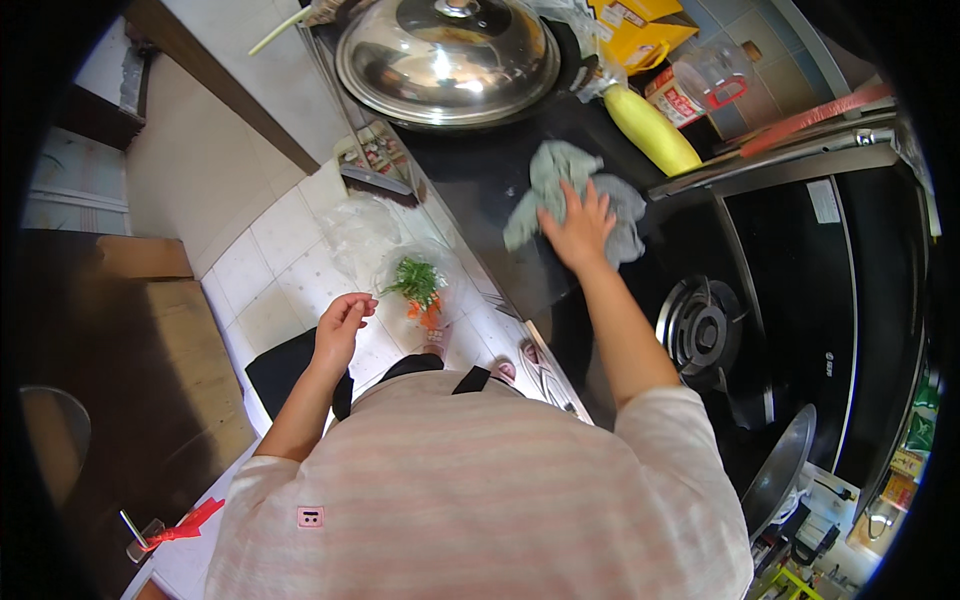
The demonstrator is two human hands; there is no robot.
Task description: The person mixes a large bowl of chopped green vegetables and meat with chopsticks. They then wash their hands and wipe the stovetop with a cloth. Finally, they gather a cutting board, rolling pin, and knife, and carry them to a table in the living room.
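My right hand (pixel 581 229) lies on a crumpled pale green and grey cloth (pixel 559 169), its fingers spread over the top. Under the cloth is a black countertop (pixel 465 157), which looks glossy. My left hand (pixel 345 330) hangs over the floor to the left of the counter, fingers curled in, and I see nothing in it. Below and beyond that hand, a clear plastic bag (pixel 448 264) holds green leafy scraps (pixel 414 279) and orange pieces (pixel 426 309).
A wok with a domed steel lid (pixel 450 67) stands at the counter's far end. Near it are a pale yellow gourd (pixel 649 127) and a plastic bottle (pixel 709 79). To the right, a gas burner (pixel 705 334) sits by a black range hood (pixel 795 285). A broom (pixel 379 184) leans beside the counter.
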